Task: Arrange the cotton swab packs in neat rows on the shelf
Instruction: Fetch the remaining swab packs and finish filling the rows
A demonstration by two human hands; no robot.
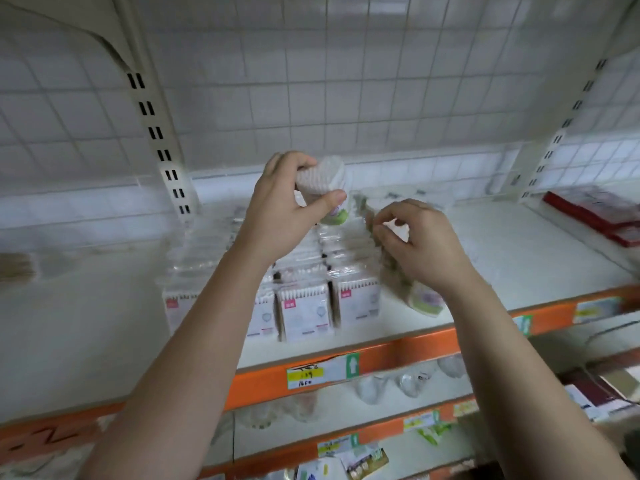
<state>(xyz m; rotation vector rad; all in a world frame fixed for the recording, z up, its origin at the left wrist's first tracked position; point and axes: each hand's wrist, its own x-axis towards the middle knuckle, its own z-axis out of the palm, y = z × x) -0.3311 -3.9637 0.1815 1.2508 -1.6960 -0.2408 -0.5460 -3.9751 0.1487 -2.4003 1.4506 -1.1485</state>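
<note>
My left hand [287,206] grips a round tub of cotton swabs [327,188] with a green base, held above the shelf [502,258]. My right hand [415,244] has its fingers curled on the top of another green-based swab pack [424,297] that leans on the shelf. Between my forearms, flat swab packs with pink labels [304,313] stand in rows running back from the shelf's front edge. The packs further back are blurred.
Red packs [599,209] lie at the shelf's right end. An orange rail with price tags [322,372] fronts the shelf. Lower shelves hold clear containers [408,382] and mixed packets [363,462]. A white wire grid backs the shelf, with slotted uprights [162,143] on both sides.
</note>
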